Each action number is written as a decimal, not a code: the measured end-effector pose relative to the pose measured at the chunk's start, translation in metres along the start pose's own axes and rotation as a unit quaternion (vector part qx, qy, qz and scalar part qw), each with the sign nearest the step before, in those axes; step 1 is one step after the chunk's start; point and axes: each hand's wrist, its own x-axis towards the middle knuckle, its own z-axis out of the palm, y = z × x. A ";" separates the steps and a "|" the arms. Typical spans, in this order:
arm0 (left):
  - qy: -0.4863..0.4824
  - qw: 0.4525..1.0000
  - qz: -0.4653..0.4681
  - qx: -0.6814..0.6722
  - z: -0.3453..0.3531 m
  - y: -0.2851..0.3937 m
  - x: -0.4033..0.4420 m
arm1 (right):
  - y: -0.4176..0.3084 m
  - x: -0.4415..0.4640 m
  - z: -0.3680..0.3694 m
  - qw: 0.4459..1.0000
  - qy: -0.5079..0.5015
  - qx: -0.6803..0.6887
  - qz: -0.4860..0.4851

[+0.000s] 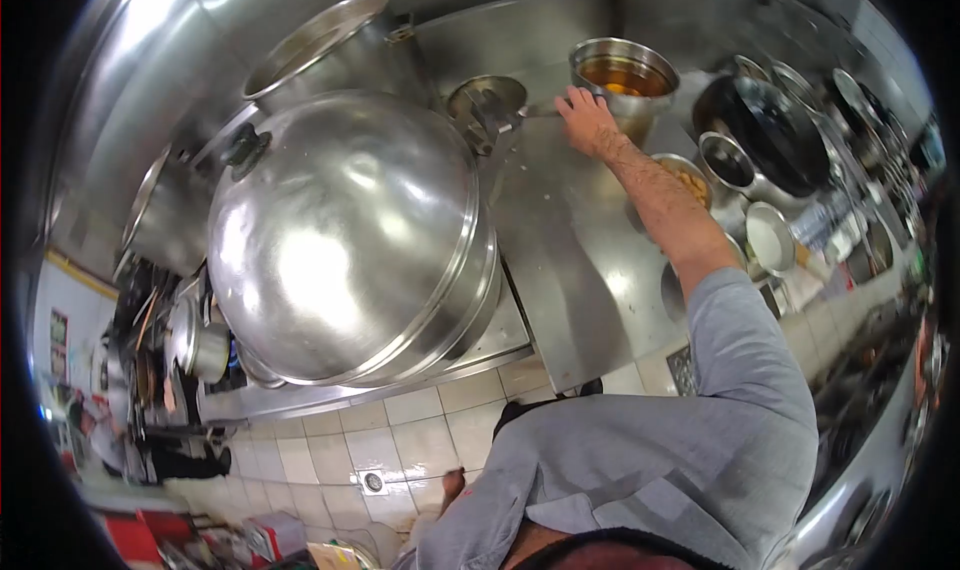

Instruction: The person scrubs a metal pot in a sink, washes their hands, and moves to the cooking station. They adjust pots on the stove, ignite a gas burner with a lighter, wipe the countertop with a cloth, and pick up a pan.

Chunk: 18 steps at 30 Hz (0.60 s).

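My right hand (590, 125) reaches far forward over the steel counter, its fingers stretched out and apart. It is at the near left side of a steel pot (652, 80) holding orange-brown liquid; I cannot tell whether it touches the rim. A handle from a round, shallow metal pan or strainer (487, 97) runs toward my fingertips, and no grip on it shows. Low down, my left hand (453, 486) hangs beside my body above the tiled floor. It looks small and partly hidden, with its fingers unclear.
A large domed steel lid (340, 230) covers a wide vessel on the left. Behind it stands a tall steel pot (325, 55). A black wok (765, 135), a bowl of yellowish pieces (690, 180) and a white-filled bowl (768, 238) crowd the right. Another person (130, 445) is far left.
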 end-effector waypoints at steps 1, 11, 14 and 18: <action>-0.073 0.990 -0.106 -0.063 0.002 0.017 -0.015 | 0.003 0.010 0.006 0.998 -0.048 -0.040 0.005; -0.070 0.797 -0.478 -0.361 0.008 0.151 -0.059 | 0.012 0.033 0.023 0.977 -0.197 0.087 0.009; -0.042 0.734 -0.530 -0.423 -0.012 0.172 -0.053 | -0.001 0.040 -0.003 0.925 -0.291 0.218 0.107; -0.043 0.662 -0.588 -0.462 -0.033 0.182 -0.042 | -0.001 0.034 0.002 0.609 -0.417 0.584 0.337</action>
